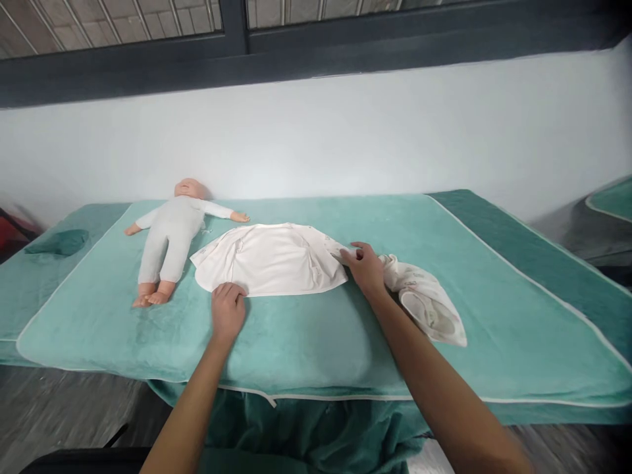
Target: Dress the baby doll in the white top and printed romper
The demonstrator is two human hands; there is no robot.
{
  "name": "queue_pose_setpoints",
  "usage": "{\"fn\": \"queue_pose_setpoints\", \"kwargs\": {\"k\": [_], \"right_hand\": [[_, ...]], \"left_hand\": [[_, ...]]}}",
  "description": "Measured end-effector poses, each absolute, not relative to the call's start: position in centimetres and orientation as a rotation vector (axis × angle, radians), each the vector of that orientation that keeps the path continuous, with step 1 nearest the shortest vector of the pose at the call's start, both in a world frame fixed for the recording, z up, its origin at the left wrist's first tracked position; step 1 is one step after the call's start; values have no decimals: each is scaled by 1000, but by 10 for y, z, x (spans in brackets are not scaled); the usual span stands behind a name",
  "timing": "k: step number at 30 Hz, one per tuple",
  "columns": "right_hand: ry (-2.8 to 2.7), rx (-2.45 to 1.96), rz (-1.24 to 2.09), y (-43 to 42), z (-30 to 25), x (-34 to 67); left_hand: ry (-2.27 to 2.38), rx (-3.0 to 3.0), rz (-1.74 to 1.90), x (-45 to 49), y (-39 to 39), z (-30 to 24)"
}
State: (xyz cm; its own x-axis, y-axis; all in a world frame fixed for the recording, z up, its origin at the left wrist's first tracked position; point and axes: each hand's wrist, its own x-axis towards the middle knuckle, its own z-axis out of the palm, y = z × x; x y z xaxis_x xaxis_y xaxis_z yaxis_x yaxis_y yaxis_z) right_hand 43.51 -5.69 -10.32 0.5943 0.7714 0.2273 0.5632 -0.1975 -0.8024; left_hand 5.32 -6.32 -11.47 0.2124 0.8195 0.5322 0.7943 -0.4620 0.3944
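A white baby shirt (276, 260) lies spread on the green padded cover, its curved edge away from me and its straight hem towards me. At the hem's left end, my left hand (228, 308) is closed with its fingers on the fabric. My right hand (366, 270) pinches the shirt's right sleeve near its end between thumb and fingers. Just right of that hand rests a bunched white printed baby garment (428, 299), partly behind my forearm. A baby doll (172, 230) in a white bodysuit lies on its back to the left, arms spread.
The green cover (316, 355) has white piping and hangs in folds at the front. A dark green band (543, 257) runs along its right side. Behind stands a white wall (316, 138) under a dark window frame (237, 49). A small dark green cloth (58, 242) lies far left.
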Motion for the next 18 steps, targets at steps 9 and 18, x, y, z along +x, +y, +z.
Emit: {"fn": "queue_pose_setpoints", "kwargs": {"k": [9,18], "right_hand": [[-987,-1756,132,-45,-102,448],[-945,-1901,-107,-43,-109,450]], "left_hand": [[1611,2430,1082,54,-64,-112],[1608,2432,1084,54,-64,-113]]}}
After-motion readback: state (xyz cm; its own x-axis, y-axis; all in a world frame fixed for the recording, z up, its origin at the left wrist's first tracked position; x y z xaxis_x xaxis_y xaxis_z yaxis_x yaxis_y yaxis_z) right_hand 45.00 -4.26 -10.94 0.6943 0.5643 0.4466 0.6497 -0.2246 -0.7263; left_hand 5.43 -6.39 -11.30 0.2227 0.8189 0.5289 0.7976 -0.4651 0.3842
